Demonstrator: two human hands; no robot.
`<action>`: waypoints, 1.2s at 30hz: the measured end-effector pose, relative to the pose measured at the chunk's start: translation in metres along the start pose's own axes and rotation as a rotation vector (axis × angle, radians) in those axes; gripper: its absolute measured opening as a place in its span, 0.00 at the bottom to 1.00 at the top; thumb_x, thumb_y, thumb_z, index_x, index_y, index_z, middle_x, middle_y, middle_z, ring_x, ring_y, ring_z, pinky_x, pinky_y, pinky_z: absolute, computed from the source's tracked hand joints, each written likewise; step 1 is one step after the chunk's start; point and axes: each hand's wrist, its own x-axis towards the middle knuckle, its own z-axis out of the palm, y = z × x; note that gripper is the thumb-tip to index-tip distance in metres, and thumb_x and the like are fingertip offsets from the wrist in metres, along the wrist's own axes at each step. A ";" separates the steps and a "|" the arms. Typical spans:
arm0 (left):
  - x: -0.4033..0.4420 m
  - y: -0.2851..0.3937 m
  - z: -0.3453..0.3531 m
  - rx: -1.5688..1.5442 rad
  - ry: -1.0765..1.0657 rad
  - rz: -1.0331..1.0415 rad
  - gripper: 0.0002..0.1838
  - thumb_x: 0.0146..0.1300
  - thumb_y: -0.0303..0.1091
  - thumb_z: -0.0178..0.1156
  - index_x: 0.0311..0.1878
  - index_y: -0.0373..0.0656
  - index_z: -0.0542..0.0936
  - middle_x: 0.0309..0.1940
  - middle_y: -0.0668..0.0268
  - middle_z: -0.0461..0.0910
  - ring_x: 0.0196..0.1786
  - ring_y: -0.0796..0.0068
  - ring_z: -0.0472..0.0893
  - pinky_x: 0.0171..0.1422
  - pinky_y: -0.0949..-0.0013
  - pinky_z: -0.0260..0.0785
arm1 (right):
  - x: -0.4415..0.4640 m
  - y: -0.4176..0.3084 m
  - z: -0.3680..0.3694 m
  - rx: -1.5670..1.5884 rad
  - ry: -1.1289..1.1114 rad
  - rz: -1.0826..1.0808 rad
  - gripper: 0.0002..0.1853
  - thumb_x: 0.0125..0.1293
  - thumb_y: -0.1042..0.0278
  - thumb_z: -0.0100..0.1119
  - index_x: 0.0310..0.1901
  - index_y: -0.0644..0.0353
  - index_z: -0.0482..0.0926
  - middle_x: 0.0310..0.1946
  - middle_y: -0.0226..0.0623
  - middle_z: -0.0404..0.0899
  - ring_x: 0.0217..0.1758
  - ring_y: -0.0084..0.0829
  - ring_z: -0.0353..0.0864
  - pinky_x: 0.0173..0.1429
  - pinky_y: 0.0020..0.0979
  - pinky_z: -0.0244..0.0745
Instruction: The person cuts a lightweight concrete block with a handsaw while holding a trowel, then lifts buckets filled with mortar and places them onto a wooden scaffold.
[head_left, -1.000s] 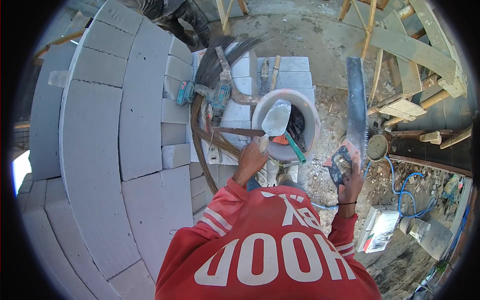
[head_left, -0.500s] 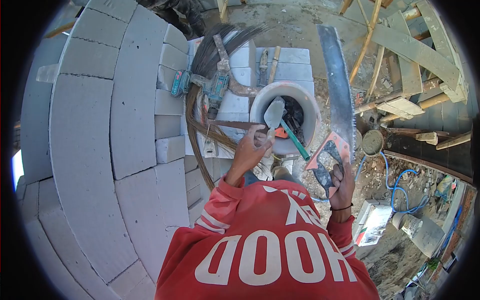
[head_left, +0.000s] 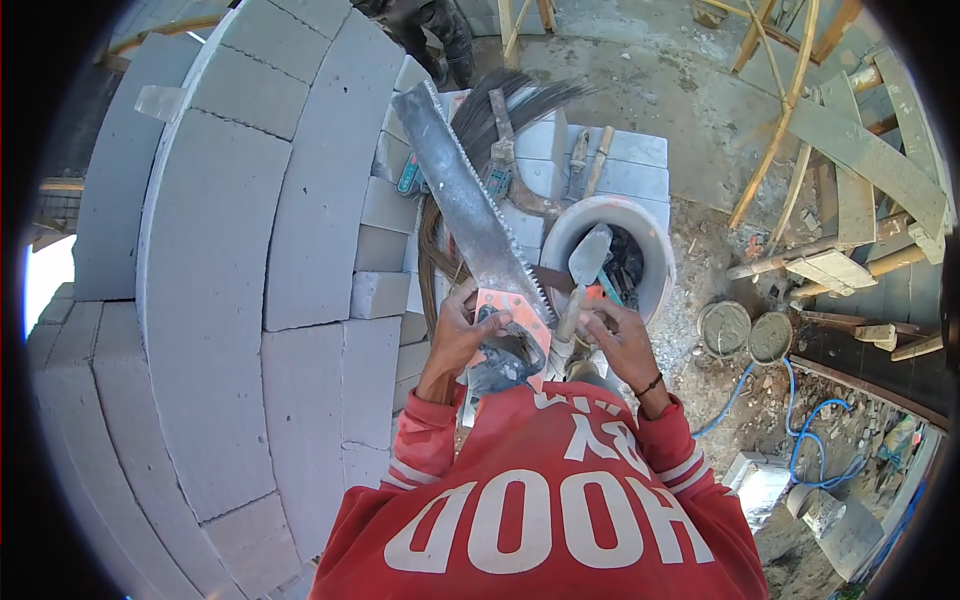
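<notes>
My left hand (head_left: pixel 458 335) grips the handle of a large handsaw (head_left: pixel 465 190). Its toothed blade slants up and left over the tools and blocks. My right hand (head_left: pixel 622 345) is closed at the near rim of a round bucket (head_left: pixel 658 285), its fingertips beside the handle of a trowel (head_left: pixel 590 255). Whether those fingers pinch that handle or something else is unclear. The trowel rests blade up over the bucket, which also holds dark objects. A second saw's orange handle (head_left: pixel 596 292) shows partly behind the trowel.
To the left rises a wall of pale blocks (head_left: pixel 325 180). A block stack (head_left: pixel 640 150) bears a mallet-like tool, a partly hidden teal power tool and dark bristly strands. Two mortar buckets (head_left: pixel 771 338), a blue hose (head_left: pixel 795 430) and timber are at right. Another person's legs (head_left: pixel 440 40) appear at the top.
The large saw has passed from my right hand to my left, swinging from the right side to the left. My right hand has moved to the trowel. The view has shifted.
</notes>
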 end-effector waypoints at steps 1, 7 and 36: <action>-0.004 -0.009 -0.003 -0.008 0.023 -0.035 0.28 0.58 0.26 0.71 0.63 0.38 0.75 0.45 0.64 0.84 0.42 0.79 0.83 0.38 0.77 0.79 | -0.001 -0.002 -0.008 -0.003 -0.005 -0.004 0.22 0.70 0.56 0.64 0.54 0.69 0.80 0.31 0.38 0.82 0.31 0.26 0.79 0.42 0.29 0.76; -0.011 -0.042 -0.013 0.218 0.039 -0.141 0.27 0.55 0.21 0.71 0.59 0.35 0.77 0.47 0.61 0.85 0.44 0.78 0.83 0.45 0.74 0.76 | -0.011 0.011 -0.054 0.074 0.229 0.178 0.15 0.71 0.63 0.63 0.50 0.66 0.82 0.31 0.31 0.82 0.30 0.18 0.77 0.35 0.24 0.72; 0.013 -0.030 0.087 0.515 0.203 0.622 0.18 0.55 0.25 0.69 0.51 0.41 0.82 0.47 0.59 0.81 0.49 0.64 0.82 0.54 0.62 0.75 | 0.014 -0.093 -0.106 0.263 0.927 -0.243 0.12 0.73 0.64 0.60 0.42 0.67 0.81 0.34 0.35 0.82 0.29 0.21 0.81 0.29 0.24 0.81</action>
